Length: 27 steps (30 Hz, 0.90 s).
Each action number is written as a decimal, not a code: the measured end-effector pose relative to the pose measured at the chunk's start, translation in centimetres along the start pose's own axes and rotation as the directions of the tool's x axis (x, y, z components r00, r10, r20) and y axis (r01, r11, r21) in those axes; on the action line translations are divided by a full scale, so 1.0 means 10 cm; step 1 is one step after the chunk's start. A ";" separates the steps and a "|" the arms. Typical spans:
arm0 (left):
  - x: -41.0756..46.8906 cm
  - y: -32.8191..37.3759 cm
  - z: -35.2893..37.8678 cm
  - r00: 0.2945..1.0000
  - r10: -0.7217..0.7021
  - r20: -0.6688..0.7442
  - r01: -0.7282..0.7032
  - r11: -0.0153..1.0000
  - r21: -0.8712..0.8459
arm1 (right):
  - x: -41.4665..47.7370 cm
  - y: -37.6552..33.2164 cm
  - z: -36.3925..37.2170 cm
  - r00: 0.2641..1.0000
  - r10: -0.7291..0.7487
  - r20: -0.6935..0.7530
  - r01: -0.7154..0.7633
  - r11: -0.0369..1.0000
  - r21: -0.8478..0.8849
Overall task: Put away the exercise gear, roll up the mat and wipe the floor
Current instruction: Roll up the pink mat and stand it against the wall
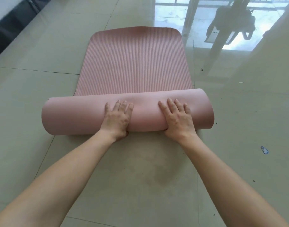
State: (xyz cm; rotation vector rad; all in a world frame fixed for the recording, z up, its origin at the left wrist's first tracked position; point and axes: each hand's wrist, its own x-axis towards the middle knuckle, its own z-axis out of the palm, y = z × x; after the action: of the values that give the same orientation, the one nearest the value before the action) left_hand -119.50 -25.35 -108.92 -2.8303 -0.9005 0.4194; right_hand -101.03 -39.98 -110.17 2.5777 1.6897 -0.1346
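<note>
Pink mat (135,66): on the floor (42,82), near end rolled, far part lying flat; left hand (118,119) and right hand (177,119) press the rolled end, fingers (170,106) straight, gripping nothing; rolling unfinished, smudged floor not yet wiped.

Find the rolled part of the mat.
Head view, centre: the roll lies on the floor under the left hand and right hand, nearer than the flat mat.

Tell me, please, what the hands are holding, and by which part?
Nothing is gripped: the left hand and right hand press flat on the mat roll, either side of its middle, fingers straight.
</note>
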 end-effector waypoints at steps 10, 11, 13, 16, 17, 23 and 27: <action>-0.26 -0.20 -0.65 0.904 0.261 0.337 -0.110 0.907 -0.408 | -0.41 0.14 -0.95 0.931 -0.146 0.335 0.083 0.977 0.196; -0.30 -0.18 -0.65 0.867 0.294 0.403 -0.077 0.877 -0.474 | -0.48 0.14 -0.99 0.914 -0.157 0.374 0.069 0.969 0.237; -0.36 -0.15 -0.59 0.799 0.328 0.504 0.036 0.810 -0.585 | -0.61 0.08 -0.97 0.905 -0.175 0.389 0.081 0.966 0.247; -0.32 -0.17 -0.54 0.813 0.311 0.492 0.085 0.773 -0.629 | -0.75 -0.09 -0.84 0.951 -0.162 0.262 0.124 0.980 0.155; -0.28 -0.21 -0.56 0.846 0.282 0.453 0.090 0.761 -0.643 | -0.77 -0.14 -0.78 0.968 -0.158 0.197 0.131 0.981 0.143; -0.27 -0.49 -0.68 0.978 -0.200 -0.054 0.160 0.894 -0.418 | -0.63 -0.18 -0.40 0.964 -0.194 0.181 0.174 0.977 0.122; -0.49 -0.38 -0.50 0.987 -0.140 -0.080 0.104 0.932 -0.348 | -0.33 -0.12 -0.38 0.978 -0.145 0.151 0.129 0.985 0.111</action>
State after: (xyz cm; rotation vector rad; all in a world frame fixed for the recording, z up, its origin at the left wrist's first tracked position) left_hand -123.88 -25.40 -102.26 -3.0420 -1.2270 0.1033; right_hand -103.31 -42.16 -106.08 2.4400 1.8445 -0.4303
